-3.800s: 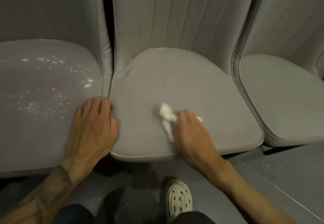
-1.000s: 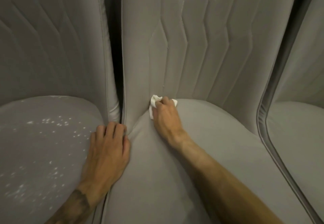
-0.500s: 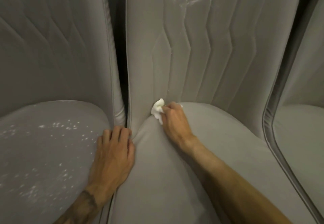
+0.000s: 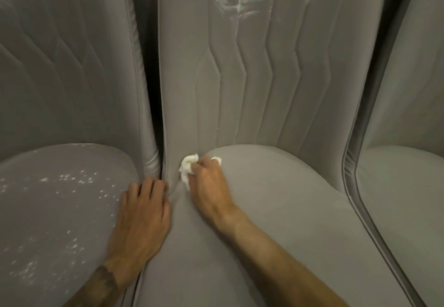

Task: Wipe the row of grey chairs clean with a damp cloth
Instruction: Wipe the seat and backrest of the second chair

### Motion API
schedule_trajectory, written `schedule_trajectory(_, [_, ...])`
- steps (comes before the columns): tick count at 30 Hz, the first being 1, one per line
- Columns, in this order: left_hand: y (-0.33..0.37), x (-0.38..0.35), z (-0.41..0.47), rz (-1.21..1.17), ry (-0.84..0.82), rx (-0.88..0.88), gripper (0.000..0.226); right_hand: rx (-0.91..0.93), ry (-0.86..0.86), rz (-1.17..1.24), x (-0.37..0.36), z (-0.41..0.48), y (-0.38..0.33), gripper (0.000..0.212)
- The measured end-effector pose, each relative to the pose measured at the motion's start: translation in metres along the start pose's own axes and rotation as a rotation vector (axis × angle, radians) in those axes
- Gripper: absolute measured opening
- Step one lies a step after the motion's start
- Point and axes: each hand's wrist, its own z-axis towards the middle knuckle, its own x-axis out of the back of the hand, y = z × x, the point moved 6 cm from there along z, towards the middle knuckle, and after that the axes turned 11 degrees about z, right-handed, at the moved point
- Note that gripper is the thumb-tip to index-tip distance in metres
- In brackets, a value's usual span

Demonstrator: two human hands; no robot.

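The right hand (image 4: 209, 188) is closed around a small crumpled white cloth (image 4: 187, 166) and presses it into the crease where the seat cushion of the middle grey upholstered chair (image 4: 276, 222) meets its quilted backrest (image 4: 252, 78), near the cushion's left rear corner. The left hand (image 4: 141, 220) lies flat, fingers together, palm down, on the seam between the middle chair and the left grey chair (image 4: 55, 210), whose seat is speckled with white flecks. Pale smears mark the upper backrest. A third grey chair (image 4: 403, 198) stands at right.
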Motion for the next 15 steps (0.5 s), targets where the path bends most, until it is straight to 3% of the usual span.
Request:
schedule_trajectory(3, [0.0, -0.001, 0.0, -0.005, -0.012, -0.008, 0.025, 0.194, -0.083, 0.086, -0.005, -0.017, -0.009, 0.019])
schedule_trajectory(5, [0.001, 0.0, 0.0, 0.012, -0.022, -0.01, 0.023, 0.176, -0.074, 0.064, 0.015, -0.003, 0.014, 0.018])
schedule_trajectory(10, [0.005, 0.005, 0.004, 0.006, -0.032, -0.031, 0.021, -0.187, 0.245, -0.135, 0.087, 0.036, 0.1, 0.022])
schedule_trajectory(13, [0.006, 0.007, 0.009, -0.002, -0.037, -0.026, 0.02, -0.198, 0.233, -0.226, 0.06, 0.039, 0.061, 0.027])
schedule_trajectory(15, [0.009, 0.007, 0.016, -0.015, -0.03, -0.015, 0.021, -0.124, 0.231, -0.134, 0.025, 0.03, 0.017, 0.026])
